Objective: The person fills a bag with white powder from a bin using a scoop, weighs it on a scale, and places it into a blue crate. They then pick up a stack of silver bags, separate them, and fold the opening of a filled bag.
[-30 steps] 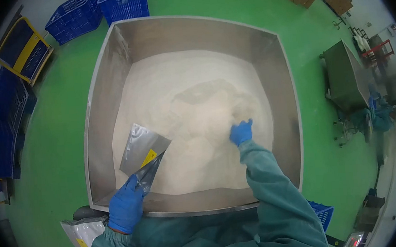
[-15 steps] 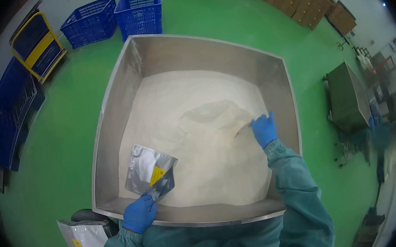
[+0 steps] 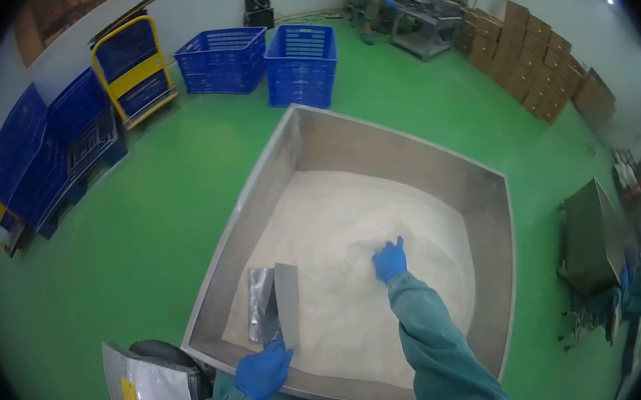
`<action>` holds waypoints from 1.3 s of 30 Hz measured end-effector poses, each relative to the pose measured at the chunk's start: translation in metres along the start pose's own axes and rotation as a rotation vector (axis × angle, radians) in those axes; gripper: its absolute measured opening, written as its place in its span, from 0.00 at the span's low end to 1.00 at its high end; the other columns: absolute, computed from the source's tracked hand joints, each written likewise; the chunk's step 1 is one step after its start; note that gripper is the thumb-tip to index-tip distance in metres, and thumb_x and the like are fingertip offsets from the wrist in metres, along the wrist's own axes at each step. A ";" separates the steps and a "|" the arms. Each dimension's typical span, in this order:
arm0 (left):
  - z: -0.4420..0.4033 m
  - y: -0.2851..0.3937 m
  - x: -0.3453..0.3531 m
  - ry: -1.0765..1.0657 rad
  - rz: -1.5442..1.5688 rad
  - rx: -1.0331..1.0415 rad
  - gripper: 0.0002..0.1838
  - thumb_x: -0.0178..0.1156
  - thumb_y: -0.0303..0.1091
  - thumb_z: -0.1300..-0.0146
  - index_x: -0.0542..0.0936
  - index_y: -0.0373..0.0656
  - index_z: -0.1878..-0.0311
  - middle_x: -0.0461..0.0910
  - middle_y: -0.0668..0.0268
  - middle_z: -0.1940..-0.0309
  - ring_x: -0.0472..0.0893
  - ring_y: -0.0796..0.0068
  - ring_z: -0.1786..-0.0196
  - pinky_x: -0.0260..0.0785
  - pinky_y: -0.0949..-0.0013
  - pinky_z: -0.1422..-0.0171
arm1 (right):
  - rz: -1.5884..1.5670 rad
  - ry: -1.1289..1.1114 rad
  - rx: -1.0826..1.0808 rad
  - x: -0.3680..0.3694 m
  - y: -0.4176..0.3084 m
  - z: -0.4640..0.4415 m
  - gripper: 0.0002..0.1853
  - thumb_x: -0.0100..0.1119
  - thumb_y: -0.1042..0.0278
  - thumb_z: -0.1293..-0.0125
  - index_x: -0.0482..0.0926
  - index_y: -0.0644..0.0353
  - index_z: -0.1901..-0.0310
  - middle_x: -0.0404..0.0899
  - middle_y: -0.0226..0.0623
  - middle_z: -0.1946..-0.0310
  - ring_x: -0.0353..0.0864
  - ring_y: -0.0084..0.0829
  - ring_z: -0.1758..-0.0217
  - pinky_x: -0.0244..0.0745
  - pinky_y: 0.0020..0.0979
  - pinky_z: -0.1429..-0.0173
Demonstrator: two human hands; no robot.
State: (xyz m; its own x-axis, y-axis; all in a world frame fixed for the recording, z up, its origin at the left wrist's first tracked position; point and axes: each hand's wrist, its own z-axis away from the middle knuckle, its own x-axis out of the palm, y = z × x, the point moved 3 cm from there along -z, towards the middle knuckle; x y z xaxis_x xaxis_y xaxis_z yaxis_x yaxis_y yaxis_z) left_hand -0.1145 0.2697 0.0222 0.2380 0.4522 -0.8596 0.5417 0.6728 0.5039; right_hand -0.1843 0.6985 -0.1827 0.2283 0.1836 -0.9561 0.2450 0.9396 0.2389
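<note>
A large square metal bin (image 3: 384, 145) in front of me holds a bed of white powder (image 3: 329, 214). Gloved in blue, my left hand (image 3: 263, 370) is over the near left rim, closed on the lower end of a silver foil pouch (image 3: 288, 305). The pouch stands up over the powder, its mouth spread apart. My right hand (image 3: 391, 261), also in a blue glove, is low at the powder near the middle of the bin. Its fingers are curled with one sticking out; whatever they grip is hidden.
Silver pouches with a yellow label (image 3: 154, 393) lie outside the bin's near left corner. Blue crates (image 3: 301, 68), a yellow-framed trolley (image 3: 134, 75) and stacked cartons (image 3: 525, 60) stand beyond. Two people sit by a metal table (image 3: 427, 27). A metal cart (image 3: 590, 233) is at right.
The view has tilted up and turned. My right hand has moved left and down to the powder; the thin edge seen beside it is hidden now. The pouch has turned more upright and its mouth gapes.
</note>
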 end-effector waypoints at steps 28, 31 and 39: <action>-0.087 0.083 -0.015 -0.415 -0.585 0.707 0.05 0.57 0.31 0.43 0.77 0.42 0.65 0.76 0.63 0.80 0.80 0.65 0.78 0.72 0.62 0.79 | -0.375 -0.512 0.149 0.093 0.014 0.218 0.15 0.54 0.59 0.45 0.83 0.50 0.57 0.82 0.37 0.54 0.79 0.39 0.48 0.58 0.61 0.40; -0.102 0.095 0.002 -0.313 -0.576 0.581 0.05 0.56 0.30 0.43 0.77 0.40 0.66 0.78 0.59 0.79 0.81 0.61 0.77 0.73 0.59 0.77 | -0.557 -0.630 0.121 0.113 0.027 0.230 0.18 0.54 0.58 0.44 0.82 0.56 0.54 0.80 0.42 0.50 0.78 0.45 0.45 0.63 0.56 0.40; -0.100 0.094 0.056 -0.445 -0.392 0.469 0.08 0.55 0.31 0.43 0.82 0.40 0.68 0.81 0.57 0.73 0.83 0.56 0.72 0.75 0.52 0.69 | -0.918 -0.452 -0.160 -0.035 0.102 0.271 0.15 0.56 0.61 0.43 0.84 0.64 0.64 0.82 0.53 0.63 0.81 0.51 0.56 0.74 0.44 0.49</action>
State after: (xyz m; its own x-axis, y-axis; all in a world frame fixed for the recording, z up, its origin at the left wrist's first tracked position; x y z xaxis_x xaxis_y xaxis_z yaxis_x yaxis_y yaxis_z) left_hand -0.1311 0.4165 0.0296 0.2064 -0.1144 -0.9718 0.9163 0.3709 0.1510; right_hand 0.0884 0.7097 -0.0793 0.3577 -0.7173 -0.5980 0.3826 0.6967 -0.6068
